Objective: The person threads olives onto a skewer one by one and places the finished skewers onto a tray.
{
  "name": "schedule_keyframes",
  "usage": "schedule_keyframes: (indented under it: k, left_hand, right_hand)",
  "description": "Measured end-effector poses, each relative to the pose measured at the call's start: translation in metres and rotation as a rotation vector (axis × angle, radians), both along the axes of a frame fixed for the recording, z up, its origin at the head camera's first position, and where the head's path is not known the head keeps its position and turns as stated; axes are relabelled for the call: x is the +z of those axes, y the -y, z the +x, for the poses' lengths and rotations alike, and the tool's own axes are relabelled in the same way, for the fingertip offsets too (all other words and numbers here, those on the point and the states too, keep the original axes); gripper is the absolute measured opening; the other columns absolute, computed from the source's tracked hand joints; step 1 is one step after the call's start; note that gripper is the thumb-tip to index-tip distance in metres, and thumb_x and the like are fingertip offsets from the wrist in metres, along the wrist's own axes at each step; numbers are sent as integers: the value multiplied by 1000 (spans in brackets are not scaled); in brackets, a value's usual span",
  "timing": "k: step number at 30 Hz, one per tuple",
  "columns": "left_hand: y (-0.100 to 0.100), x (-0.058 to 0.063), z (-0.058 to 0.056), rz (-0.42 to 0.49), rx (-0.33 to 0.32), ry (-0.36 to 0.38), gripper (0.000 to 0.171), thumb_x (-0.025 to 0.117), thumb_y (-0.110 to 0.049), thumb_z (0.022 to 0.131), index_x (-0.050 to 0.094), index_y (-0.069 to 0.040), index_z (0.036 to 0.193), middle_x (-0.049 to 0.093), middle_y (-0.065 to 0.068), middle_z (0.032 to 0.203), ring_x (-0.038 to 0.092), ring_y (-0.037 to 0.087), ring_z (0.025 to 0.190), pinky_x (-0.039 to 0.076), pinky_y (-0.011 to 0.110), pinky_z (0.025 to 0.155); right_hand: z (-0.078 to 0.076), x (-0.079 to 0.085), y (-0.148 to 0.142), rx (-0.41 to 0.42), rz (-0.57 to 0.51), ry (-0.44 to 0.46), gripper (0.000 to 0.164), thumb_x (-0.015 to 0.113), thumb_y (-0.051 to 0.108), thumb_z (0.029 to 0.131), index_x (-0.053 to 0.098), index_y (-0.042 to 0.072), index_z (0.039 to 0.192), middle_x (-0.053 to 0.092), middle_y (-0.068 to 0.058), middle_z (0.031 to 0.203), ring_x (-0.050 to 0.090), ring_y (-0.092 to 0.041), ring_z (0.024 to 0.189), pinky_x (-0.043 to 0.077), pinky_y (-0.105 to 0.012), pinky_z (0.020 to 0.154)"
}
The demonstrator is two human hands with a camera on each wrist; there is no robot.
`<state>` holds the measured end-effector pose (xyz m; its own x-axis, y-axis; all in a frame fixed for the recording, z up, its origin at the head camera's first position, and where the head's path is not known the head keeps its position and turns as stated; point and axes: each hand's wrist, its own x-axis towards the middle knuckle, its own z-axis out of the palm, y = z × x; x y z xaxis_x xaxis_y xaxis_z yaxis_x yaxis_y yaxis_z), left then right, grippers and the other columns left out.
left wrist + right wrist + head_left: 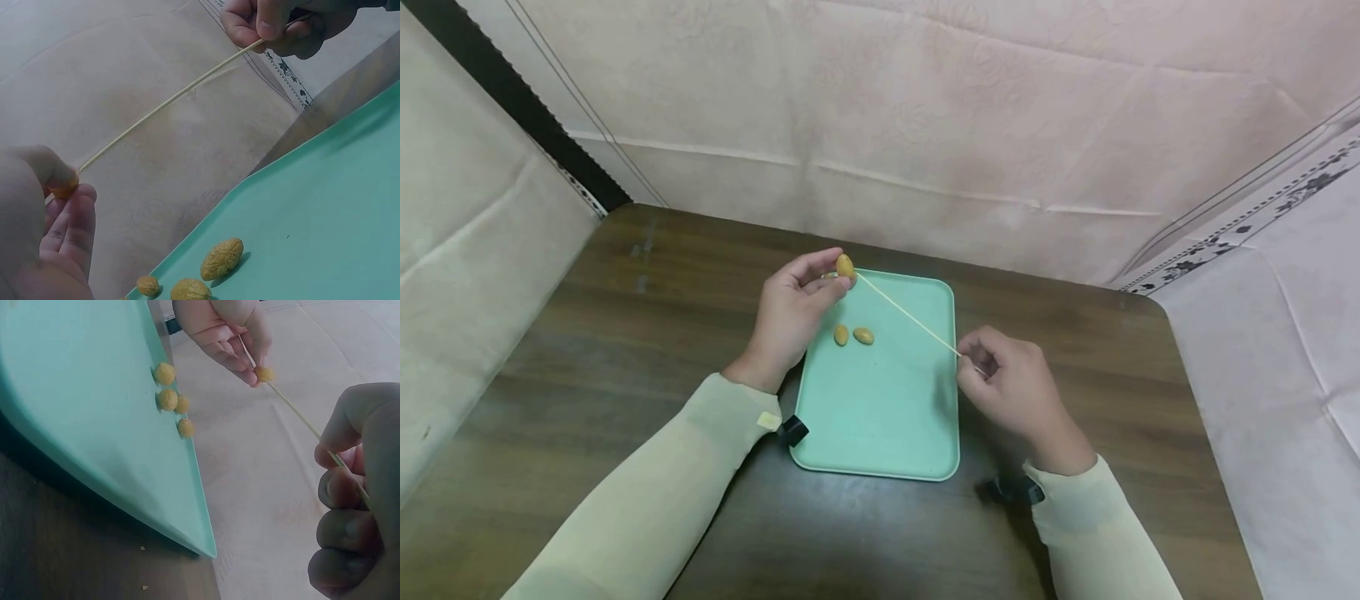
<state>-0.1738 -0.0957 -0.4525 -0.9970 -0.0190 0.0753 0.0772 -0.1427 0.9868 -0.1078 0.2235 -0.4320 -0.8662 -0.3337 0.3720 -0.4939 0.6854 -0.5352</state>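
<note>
A thin pale wooden skewer (910, 317) slants between the two hands above the tray. My left hand (793, 308) pinches a yellow-brown, olive-like fruit (846, 267) between thumb and fingers. The skewer meets this fruit, and a pale length of stick shows beyond it in the right wrist view, among the left fingers (231, 353). My right hand (1011, 379) grips the skewer's other end with curled fingers, to the right of the tray. Below lies a green tray (880, 417) bearing more such fruits (222, 259); the left hand hides some of them in the head view.
The tray rests on a dark brown wooden table (625, 375). Pale cloth (925, 108) hangs behind the table and at both sides. Tiny crumbs (144, 587) lie on the table beside the tray. Dark wrist devices (793, 431) sit at both cuffs.
</note>
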Motion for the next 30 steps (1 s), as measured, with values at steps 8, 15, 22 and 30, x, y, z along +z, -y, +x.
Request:
schedule_keyframes:
  k: [8,15,22,30]
  left_hand:
    - [2,-5,-2,70,-34,-18,43,85,-15,103,73,-11,144,75,7,131,80,19,117,65,25,103]
    - [2,-8,-3,106,-74,-27,40,72,-8,111,70,-10,151,72,21,143,79,18,122,64,27,105]
    - [2,-9,-1,91,-91,-37,39,68,-9,113,70,-12,152,70,20,146,79,19,124,64,27,105]
    - [0,-9,-1,111,-87,-55,41,76,-10,109,71,-9,150,72,10,136,79,19,119,65,29,105]
  right_hand:
    - [1,1,-3,33,-5,-21,8,76,9,94,77,11,102,60,6,73,52,-10,63,50,-27,56]
    - [1,3,-3,27,-1,-27,8,76,9,94,78,11,102,62,7,73,53,-9,64,50,-27,56]
    - [2,2,-4,23,1,-30,7,76,10,94,78,12,101,63,7,73,53,-9,64,50,-27,56]
    - [3,2,-6,44,-3,-51,7,76,10,93,77,12,100,62,8,73,52,-8,64,49,-28,56]
